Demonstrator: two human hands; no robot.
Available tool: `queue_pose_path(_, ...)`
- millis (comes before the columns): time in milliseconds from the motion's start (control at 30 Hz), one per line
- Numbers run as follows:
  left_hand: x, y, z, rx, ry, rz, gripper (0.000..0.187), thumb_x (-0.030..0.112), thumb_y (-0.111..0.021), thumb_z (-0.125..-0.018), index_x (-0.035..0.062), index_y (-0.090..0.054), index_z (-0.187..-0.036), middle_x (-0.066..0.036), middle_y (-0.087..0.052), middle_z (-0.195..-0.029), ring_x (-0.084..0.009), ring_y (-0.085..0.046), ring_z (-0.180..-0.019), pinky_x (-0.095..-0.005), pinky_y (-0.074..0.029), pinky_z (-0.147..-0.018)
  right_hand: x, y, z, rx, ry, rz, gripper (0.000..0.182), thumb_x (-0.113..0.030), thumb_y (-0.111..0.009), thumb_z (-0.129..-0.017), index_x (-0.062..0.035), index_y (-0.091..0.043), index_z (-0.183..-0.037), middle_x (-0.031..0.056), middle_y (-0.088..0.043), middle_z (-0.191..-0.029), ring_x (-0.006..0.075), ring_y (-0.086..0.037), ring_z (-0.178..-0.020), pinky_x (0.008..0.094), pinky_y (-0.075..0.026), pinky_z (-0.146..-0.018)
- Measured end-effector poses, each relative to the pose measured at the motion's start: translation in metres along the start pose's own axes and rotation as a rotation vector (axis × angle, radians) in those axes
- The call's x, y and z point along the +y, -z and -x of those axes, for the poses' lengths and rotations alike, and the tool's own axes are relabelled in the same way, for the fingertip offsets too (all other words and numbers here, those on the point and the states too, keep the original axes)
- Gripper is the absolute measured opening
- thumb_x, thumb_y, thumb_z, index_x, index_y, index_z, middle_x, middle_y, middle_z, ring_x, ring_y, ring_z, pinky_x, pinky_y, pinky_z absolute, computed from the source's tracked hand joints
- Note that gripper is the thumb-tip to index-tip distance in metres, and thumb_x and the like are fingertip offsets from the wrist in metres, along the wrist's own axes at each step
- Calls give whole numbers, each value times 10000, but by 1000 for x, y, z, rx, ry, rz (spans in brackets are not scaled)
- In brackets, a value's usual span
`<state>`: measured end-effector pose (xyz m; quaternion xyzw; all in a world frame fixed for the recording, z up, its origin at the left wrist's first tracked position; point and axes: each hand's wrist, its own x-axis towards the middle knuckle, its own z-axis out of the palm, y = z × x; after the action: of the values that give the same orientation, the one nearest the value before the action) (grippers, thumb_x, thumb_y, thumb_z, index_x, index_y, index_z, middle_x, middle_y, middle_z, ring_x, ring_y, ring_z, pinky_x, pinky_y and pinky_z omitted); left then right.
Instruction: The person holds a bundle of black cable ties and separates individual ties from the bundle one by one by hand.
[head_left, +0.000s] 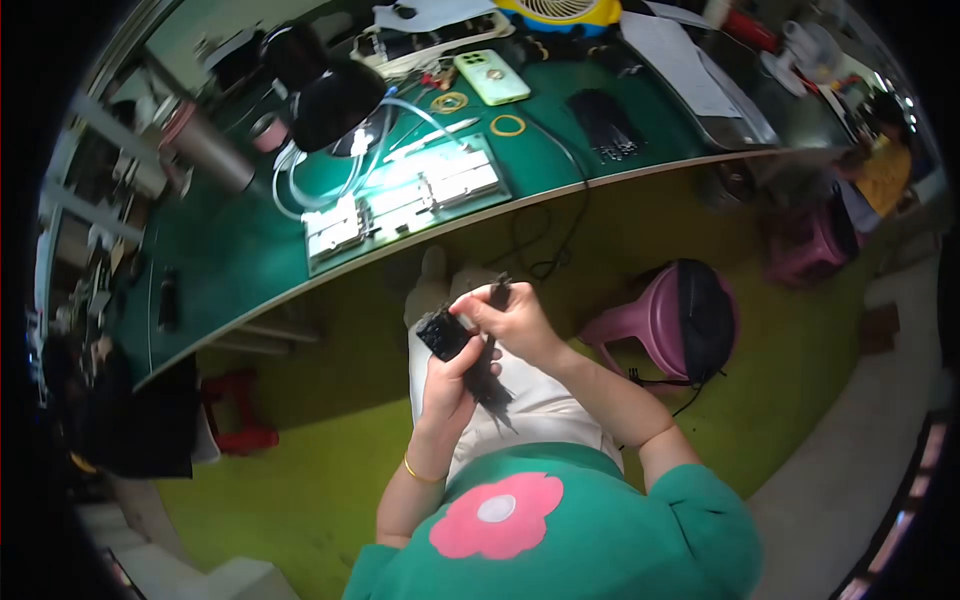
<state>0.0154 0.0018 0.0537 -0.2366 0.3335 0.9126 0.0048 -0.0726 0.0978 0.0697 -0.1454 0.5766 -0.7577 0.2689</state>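
Note:
Above the lap, my left hand (450, 385) is closed round a small black block (443, 335) and a bundle of dark strands (492, 392) that hangs below the fingers. My right hand (512, 318) is closed in a pinch at the block's right edge, its fingertips close to my left thumb. A dark tuft (500, 291) sticks up from between the fingers of my right hand. Whatever small part lies in the pinch is too small to make out.
On the green table (220, 270) are a metal fixture (405, 200), a black lamp (335, 105), a green phone (492, 77) and dark strands (605, 122). A pink stool (655, 320) stands right; another person (880, 175) sits far right.

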Motion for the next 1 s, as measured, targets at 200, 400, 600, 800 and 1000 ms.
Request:
queue_pose_path(200,4,-20,0,-13,-1,-85,188,68,-568,-809,-6,-500,-968,-83,-562,-831,-181,-590,-721,-270,-491,-594,-14,12,-2,-30,39,6,193,-163,-579,-835,17,-644,-819,-9,-570,-615,26,-482,-553,176,-379,-475)
queue_pose_path(400,17,-27,-1,119,-21,-43,179,52,-565,-805,-15,-510,-962,-91,-573,-835,-189,-602,-723,-274,-493,-595,-15,9,-29,-134,-104,-11,187,-155,-574,-836,18,-644,-819,-19,-555,-608,20,-461,-548,166,-356,-475)
queue_pose_path(600,6,-11,21,270,-76,71,196,45,-564,-805,-7,-491,-980,-80,-555,-816,-195,-590,-685,-280,-497,-558,4,-10,-25,-290,-290,68,177,-145,-571,-830,18,-636,-804,-21,-546,-588,19,-462,-520,173,-356,-445)
queue_pose_path(800,-22,9,64,386,-63,218,193,44,-558,-809,-4,-493,-984,-81,-554,-834,-197,-589,-697,-288,-495,-567,29,-31,6,-372,-415,108,182,-152,-572,-829,17,-633,-799,-20,-531,-555,23,-451,-461,182,-341,-390)
queue_pose_path(1000,-15,34,68,275,30,180,185,44,-567,-803,-14,-512,-970,-98,-575,-816,-199,-592,-702,-289,-490,-604,25,-45,22,-271,-385,101,181,-150,-575,-824,19,-635,-801,2,-558,-569,37,-458,-421,192,-333,-342)
